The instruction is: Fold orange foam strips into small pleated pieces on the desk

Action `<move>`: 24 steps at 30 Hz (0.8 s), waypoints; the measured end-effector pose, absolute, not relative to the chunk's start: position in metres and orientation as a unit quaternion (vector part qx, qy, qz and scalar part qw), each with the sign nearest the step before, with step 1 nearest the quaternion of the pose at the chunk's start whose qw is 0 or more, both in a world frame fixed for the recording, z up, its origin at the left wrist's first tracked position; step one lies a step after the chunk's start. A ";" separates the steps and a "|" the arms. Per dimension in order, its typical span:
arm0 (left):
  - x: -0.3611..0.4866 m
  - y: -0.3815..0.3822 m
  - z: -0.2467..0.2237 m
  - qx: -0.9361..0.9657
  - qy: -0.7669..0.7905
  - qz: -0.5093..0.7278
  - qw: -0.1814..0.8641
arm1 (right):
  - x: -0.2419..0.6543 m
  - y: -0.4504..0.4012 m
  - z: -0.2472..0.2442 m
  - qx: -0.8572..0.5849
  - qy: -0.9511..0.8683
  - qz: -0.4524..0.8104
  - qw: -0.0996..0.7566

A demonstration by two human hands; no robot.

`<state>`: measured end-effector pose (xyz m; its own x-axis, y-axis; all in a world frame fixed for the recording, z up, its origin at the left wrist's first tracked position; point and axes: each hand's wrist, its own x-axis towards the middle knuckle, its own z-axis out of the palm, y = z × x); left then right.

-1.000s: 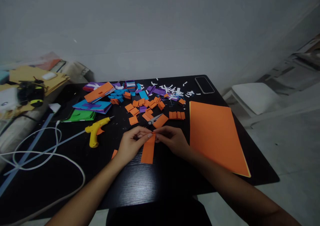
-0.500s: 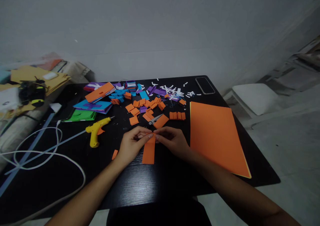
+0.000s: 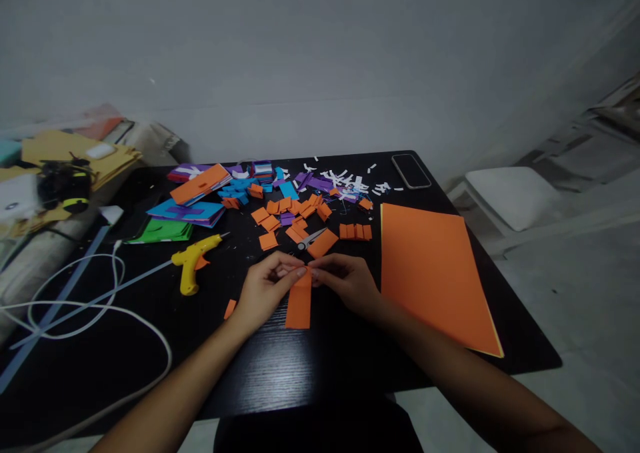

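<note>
An orange paper strip [image 3: 299,306] hangs down toward me over the black table, its top edge pinched by both hands. My left hand [image 3: 267,289] has its thumb on the strip's face near the upper left corner. At the upper right corner, my right hand [image 3: 346,281] grips it between thumb and fingers. Just beyond the fingertips lie scissors [image 3: 311,239], partly over a piece of orange paper [image 3: 324,244]. Several small folded orange pieces [image 3: 285,206] are scattered behind them. One small orange scrap [image 3: 230,308] lies beside my left wrist.
A yellow glue gun [image 3: 193,263] and a white cable [image 3: 145,316] are at left. Stacked coloured papers [image 3: 200,184] lie behind. On the right is a large orange sheet stack [image 3: 430,273], with a phone [image 3: 411,171] at the back corner. A white stool [image 3: 507,196] stands beyond the table [image 3: 350,373].
Almost nothing differs. Both hands stay pinched at the strip's top edge, and the whole view has shifted very slightly.
</note>
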<state>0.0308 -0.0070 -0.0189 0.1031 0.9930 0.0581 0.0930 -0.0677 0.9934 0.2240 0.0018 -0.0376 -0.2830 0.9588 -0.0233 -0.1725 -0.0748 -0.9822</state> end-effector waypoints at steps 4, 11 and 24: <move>0.030 -0.006 -0.017 0.582 0.487 0.434 0.486 | 0.224 0.002 -0.037 -0.392 -0.503 0.624 0.451; 0.027 -0.005 -0.014 0.582 0.481 0.381 0.533 | 0.226 0.004 -0.033 -0.393 -0.494 0.636 0.445; 0.022 -0.006 -0.011 0.484 0.435 0.340 0.679 | 0.232 0.010 -0.021 -0.331 -0.482 0.718 0.378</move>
<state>0.0216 -0.0063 -0.0108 0.3898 0.8833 -0.2604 -0.0408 0.2990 0.9534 0.2318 0.0099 -0.0212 -0.4949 0.8619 -0.1100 -0.2246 -0.2492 -0.9421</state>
